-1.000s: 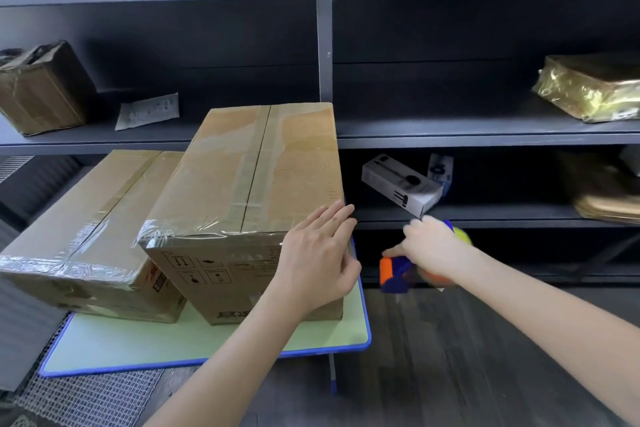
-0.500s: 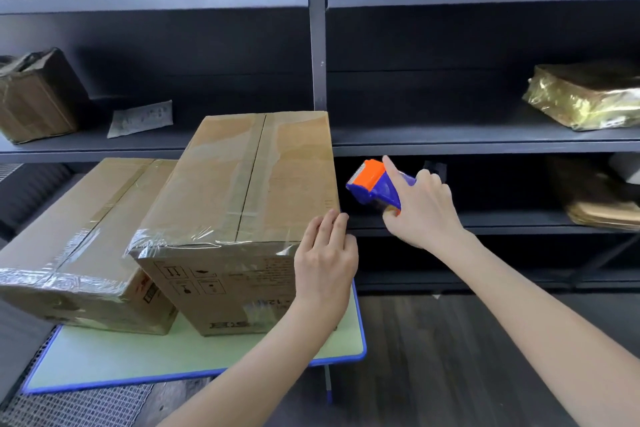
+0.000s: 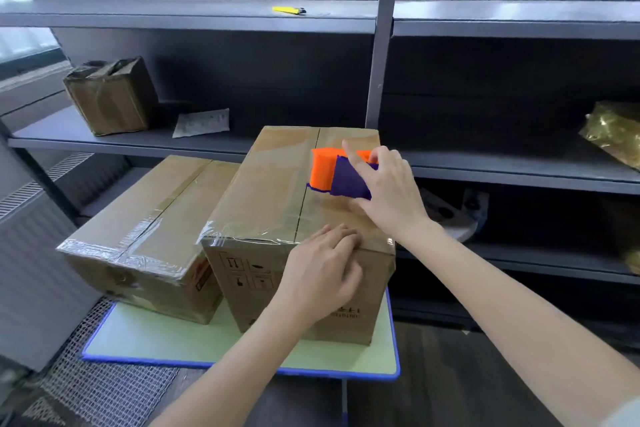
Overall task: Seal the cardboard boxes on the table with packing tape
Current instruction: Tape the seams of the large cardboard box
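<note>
**Inspector:** Edges and clearance?

**Assessor:** Two cartons stand on the pale green, blue-rimmed tabletop (image 3: 166, 345). The tall cardboard box (image 3: 270, 191) takes the 3 o'clock half, with its right face close to the tabletop's right rim. The low cardboard box (image 3: 145, 218) lies just beside it at 9 o'clock; contact between them cannot be confirmed. Bare tabletop shows at 7 o'clock, in front of the low box. Dark shelving (image 3: 207, 146) runs close behind at 12 o'clock.

**Inspector:** Hands?

**Assessor:** The right hand (image 3: 388, 191) grips an orange-and-purple tape dispenser (image 3: 332, 173) with the forefinger stretched along it. The dispenser sits over the tall box's top at the centre seam, toward the far end. Whether it touches the cardboard cannot be told. The left hand (image 3: 322, 270) lies nearly flat and holds nothing, its fingers loosely bent over that box's near top edge.

**Inspector:** Markings?

**Assessor:** Handling pictograms are printed on the tall box's front face. A printed line lower down is partly behind the left forearm and blurred. Red print on the low box's end is illegible.

**Inspector:** Obscured items?

**Assessor:** The tape roll is hidden by the right hand. Clear tape glints along both top seams. A yellow utility knife (image 3: 289, 10) lies on the upper shelf at 12 o'clock. A gold-wrapped parcel (image 3: 616, 130) at 3 o'clock is cut by the frame.
</note>
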### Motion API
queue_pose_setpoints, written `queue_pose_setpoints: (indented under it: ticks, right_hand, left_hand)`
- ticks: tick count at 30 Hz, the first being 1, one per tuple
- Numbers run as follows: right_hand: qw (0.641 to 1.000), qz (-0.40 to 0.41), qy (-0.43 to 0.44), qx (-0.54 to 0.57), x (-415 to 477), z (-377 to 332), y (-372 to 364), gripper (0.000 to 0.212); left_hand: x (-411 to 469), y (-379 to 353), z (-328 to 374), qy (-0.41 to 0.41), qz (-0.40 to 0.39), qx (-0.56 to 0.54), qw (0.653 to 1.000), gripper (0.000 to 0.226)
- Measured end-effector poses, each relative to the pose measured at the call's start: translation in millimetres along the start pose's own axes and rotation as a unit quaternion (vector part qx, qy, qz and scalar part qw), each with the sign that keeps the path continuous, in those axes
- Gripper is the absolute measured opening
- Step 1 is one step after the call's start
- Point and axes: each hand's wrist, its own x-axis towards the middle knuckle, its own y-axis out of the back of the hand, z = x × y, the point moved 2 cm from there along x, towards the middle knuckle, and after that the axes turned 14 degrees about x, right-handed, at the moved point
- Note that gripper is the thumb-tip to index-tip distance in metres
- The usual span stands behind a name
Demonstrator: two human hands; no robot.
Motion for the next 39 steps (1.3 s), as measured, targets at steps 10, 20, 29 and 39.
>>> queue_pose_setpoints:
  ticks: [10,20,29,39]
  right_hand:
    - [0.998,-0.039,0.0,-0.043,2.5,-18.0,-18.4,0.067]
    - [0.959,-0.216,0.096,0.159,-33.8,-52.0,-36.2,0.041]
    - [0.945,-0.265,0.065,0.179,-26.4,-75.2,-39.2,0.045]
    - [0.94,-0.289,0.125,0.13,-10.4,-108.0,-65.7,0.053]
  left_hand:
    - [-15.3,-0.2,-33.7,-0.007,-0.047,0.052,0.997,0.045]
    - [-32.5,23.4,-102.5,0.076,-0.01,0.06,0.995,0.044]
    - [-43.9,21.9,-142.6,-0.005,-0.03,0.067,0.997,0.045]
    - [-61.3,23.4,-170.4,0.044,0.005,0.063,0.997,0.043]
